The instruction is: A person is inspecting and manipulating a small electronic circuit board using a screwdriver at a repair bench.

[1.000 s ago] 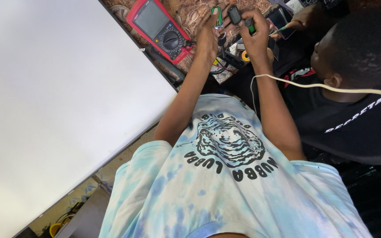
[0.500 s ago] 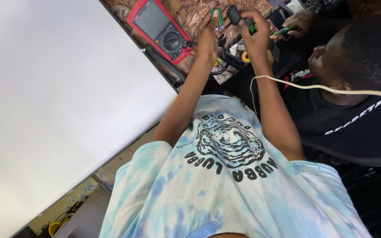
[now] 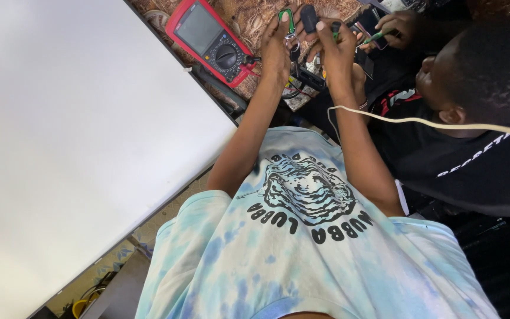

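Observation:
Both my arms reach to the top of the head view, over a brown patterned worktop. My left hand pinches a small green-edged piece with a metal ring hanging from it. My right hand is closed on a small black fob-like part, right beside the green piece. The two hands almost touch. Black parts and wires lie under my wrists, partly hidden.
A red multimeter lies left of my hands. A large white panel fills the left side. A co-worker in a black shirt sits on the right, one hand holding a green-tipped tool. A cream cable crosses my right forearm.
My hands stay together on the small parts with only slight finger movement. The co-worker's head and hand have shifted a little at the top right.

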